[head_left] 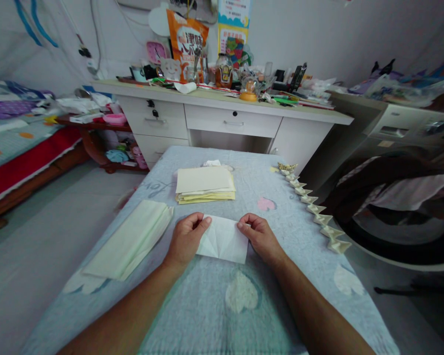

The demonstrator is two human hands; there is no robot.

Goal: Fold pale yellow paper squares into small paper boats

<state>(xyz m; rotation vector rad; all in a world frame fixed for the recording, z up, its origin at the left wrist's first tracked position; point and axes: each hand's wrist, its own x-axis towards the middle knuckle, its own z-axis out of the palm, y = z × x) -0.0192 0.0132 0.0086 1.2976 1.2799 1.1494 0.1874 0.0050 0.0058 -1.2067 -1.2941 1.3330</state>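
Note:
A creased white sheet of paper (224, 241) is held just above the blue cloth, fold lines fanning across its face. My left hand (187, 236) pinches its upper left corner between thumb and fingers. At the upper right corner, my right hand (261, 236) grips the same sheet in a like pinch. Beyond the sheet lies a stack of cream and yellow paper (205, 182). To the left rests a pile of long pale green paper (133, 239). Along the right edge runs a row of folded paper pieces (318, 214) with pointed ends.
The blue patterned cloth (192, 315) covers the surface under my arms. A white desk (233, 118) crowded with jars and a snack bag (187, 44) stands ahead. A front-loading washing machine (399, 128) is close on the right, and a bed (25, 148) on the left.

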